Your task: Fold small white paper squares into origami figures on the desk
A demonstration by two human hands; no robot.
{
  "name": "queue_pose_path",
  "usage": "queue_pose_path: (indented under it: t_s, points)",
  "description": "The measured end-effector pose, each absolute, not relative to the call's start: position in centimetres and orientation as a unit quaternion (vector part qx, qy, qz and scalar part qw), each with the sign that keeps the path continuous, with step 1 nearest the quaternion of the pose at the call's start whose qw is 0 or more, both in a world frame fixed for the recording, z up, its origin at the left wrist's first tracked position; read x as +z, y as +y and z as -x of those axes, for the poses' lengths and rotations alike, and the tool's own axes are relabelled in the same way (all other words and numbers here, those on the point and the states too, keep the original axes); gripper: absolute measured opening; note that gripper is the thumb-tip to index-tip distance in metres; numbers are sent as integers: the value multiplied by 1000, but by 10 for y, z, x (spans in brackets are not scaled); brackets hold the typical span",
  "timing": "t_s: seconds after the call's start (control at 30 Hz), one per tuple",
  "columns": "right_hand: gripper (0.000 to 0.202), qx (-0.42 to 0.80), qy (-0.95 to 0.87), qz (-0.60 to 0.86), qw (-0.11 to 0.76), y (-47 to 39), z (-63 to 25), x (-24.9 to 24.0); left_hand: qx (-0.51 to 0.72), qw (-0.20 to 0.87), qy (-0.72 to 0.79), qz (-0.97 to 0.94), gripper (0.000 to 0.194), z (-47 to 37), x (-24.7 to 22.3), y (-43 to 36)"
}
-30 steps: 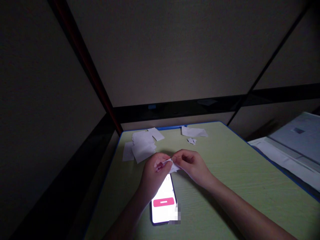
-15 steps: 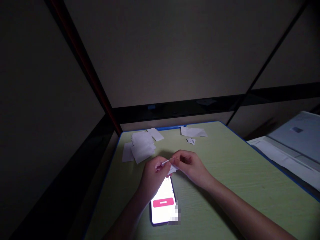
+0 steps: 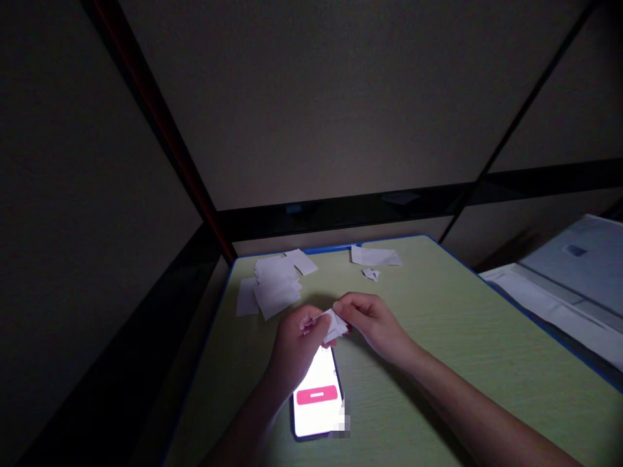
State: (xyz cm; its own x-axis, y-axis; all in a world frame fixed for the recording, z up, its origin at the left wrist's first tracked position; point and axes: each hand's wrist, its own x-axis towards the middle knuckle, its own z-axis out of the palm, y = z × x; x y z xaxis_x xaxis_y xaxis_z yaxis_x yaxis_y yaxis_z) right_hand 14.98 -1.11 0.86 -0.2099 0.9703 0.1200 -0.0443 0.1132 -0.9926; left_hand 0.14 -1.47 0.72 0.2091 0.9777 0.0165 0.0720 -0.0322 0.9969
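Observation:
A small folded piece of white paper [image 3: 335, 325] is held between my two hands, just above the top end of a lit phone [image 3: 316, 415]. My left hand [image 3: 298, 338] is closed on its left side, thumb lying over the folds. At its upper right edge, the thumb and fingers of my right hand [image 3: 372, 322] pinch the paper. The phone lies face up on the table, with a red bar across its bright white screen. My left hand and the paper cover part of its top.
The pale green table [image 3: 467, 350] has a blue rim. A stack of white paper sheets [image 3: 277, 285] lies at the back left. Farther right are a white paper strip [image 3: 377, 257] and a small folded paper [image 3: 370, 274]. A grey panel [image 3: 579, 259] stands beyond the right edge.
The folded paper has turned so that more of its face shows between my hands. My right thumb has shifted slightly up and right along its edge.

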Motion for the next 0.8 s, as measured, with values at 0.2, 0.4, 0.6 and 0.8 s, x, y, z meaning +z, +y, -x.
queue_pose_path:
  t_s: [0.2, 0.4, 0.6, 0.8]
  points:
    - [23, 519, -566, 411, 491, -11, -150, 13, 432, 512, 466, -578, 19, 1, 5, -12]
    - [17, 518, -550, 427, 497, -12, -146, 9, 429, 508, 462, -587, 18, -4, 4, -15]
    - [14, 511, -533, 428, 522, -9, -149, 5, 426, 350, 459, -697, 13, 1, 5, -19]
    - [14, 512, -521, 433, 528, -5, -150, 2, 390, 142, 410, -812, 22, 6, 9, -22]
